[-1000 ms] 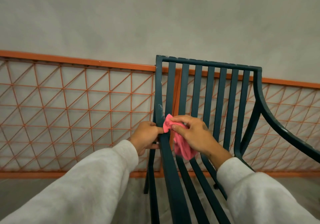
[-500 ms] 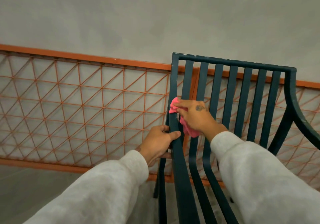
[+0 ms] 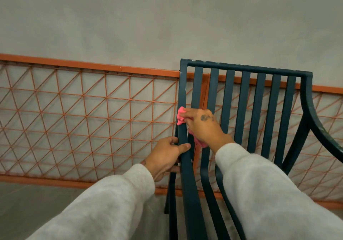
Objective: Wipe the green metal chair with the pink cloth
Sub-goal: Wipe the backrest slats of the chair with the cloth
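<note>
The dark green metal chair (image 3: 243, 95) stands in front of me, its slatted back facing up and its curved armrest at the right. My left hand (image 3: 167, 156) grips the left upright of the chair frame, thumb across its front. A little higher on the same upright, my right hand (image 3: 202, 126) holds the bunched pink cloth (image 3: 181, 118) against the metal. Part of the cloth hangs below my palm between the slats.
An orange metal lattice fence (image 3: 83, 119) runs behind the chair along a grey plastered wall (image 3: 167, 17). Grey concrete floor (image 3: 37, 202) lies at the lower left. Both my sleeves are light grey.
My right hand has slid the pink cloth up the left upright, from beside my left hand to well above it. My left hand keeps its grip.
</note>
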A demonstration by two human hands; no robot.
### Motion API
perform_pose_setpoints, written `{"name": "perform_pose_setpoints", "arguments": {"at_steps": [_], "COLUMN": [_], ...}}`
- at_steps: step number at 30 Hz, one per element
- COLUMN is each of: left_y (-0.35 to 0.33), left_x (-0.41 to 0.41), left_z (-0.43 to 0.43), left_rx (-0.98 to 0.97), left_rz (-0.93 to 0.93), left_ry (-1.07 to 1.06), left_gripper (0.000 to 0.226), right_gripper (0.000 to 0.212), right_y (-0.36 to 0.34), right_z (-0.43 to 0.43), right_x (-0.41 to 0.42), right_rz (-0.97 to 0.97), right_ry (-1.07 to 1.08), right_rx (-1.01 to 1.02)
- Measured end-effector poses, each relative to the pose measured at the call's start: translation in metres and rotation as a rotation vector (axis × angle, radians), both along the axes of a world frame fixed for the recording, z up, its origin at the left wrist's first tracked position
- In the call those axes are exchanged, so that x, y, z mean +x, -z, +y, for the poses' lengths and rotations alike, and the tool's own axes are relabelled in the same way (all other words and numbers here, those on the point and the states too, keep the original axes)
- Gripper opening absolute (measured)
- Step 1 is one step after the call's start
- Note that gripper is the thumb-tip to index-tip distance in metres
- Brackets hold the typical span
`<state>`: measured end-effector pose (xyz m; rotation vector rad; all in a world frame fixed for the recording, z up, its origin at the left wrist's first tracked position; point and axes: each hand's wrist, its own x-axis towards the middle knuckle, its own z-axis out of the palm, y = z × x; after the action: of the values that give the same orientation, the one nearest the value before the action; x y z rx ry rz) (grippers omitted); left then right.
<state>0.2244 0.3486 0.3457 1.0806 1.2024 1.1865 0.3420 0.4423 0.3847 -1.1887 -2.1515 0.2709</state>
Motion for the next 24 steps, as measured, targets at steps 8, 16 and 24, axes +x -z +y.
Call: {"name": "perform_pose_setpoints", "arguments": {"at_steps": [8,16,24], "left_y": [-0.001,-0.001,-0.001], "left_x": [-0.001,-0.003,-0.005], "left_z": [-0.002,0.000,0.002], "left_rx": [0.016,-0.001,0.010], "left_rz": [0.010,0.020,0.029], "left_ry": [0.015,0.007,0.019], "left_gripper": [0.012,0.022,0.016], "right_gripper": [0.026,0.024,0.026], "right_y": [0.021,0.010,0.022], "right_z": [-0.019,-0.003,-0.009], "right_x": [0.014,0.016,0.017], "right_rz": [-0.105,0.027,0.055], "right_ry": [-0.184,-0.226,-0.177], "right_rx": [0.034,-0.107,-0.109]}}
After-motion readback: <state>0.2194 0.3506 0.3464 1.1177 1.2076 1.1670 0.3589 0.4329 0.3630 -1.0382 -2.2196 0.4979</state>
